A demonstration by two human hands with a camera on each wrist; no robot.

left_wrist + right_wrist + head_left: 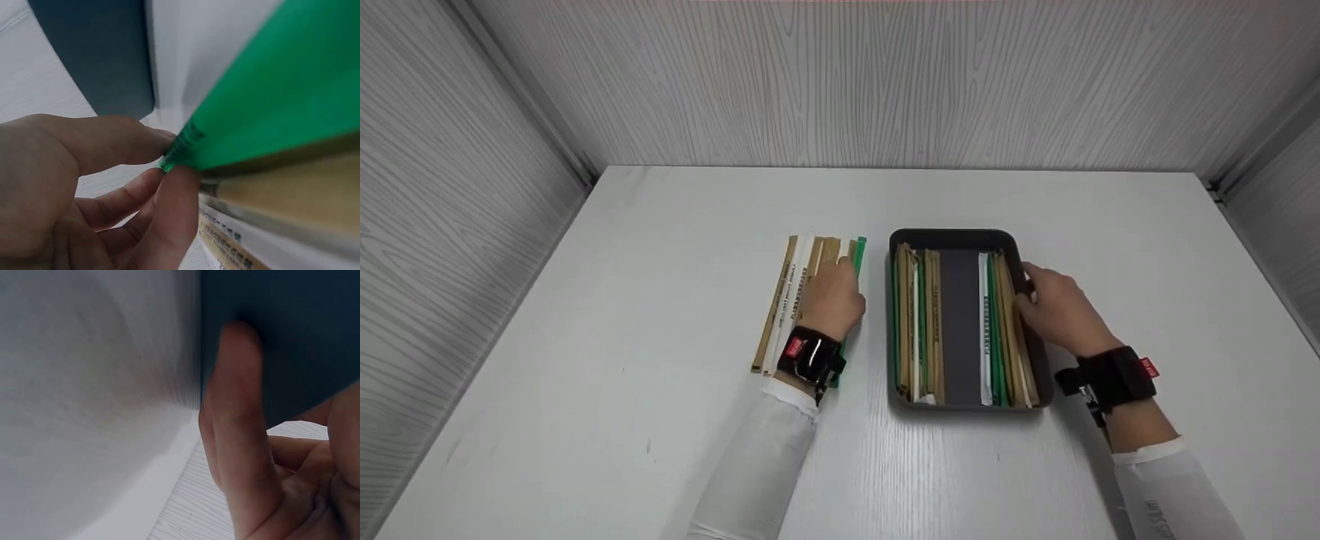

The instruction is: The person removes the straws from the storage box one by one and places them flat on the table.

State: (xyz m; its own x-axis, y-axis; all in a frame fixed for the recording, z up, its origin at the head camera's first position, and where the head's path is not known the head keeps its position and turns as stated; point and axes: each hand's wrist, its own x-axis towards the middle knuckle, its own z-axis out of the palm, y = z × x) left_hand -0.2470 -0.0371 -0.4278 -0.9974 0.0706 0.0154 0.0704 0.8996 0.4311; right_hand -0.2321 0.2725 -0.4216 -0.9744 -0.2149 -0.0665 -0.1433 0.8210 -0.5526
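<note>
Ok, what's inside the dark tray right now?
The dark tray holds two bundles of wrapped sticks along its left and right walls, with a bare strip of floor between. The right hand hides part of the right wall.

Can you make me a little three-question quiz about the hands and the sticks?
1. True or false: the tray is dark.
2. Which stick does the left hand pinch? A) green stick B) white stick C) brown stick
3. What does the right hand touch?

Key:
1. True.
2. A, pinched at its end in the left wrist view.
3. The tray's right side.
</note>
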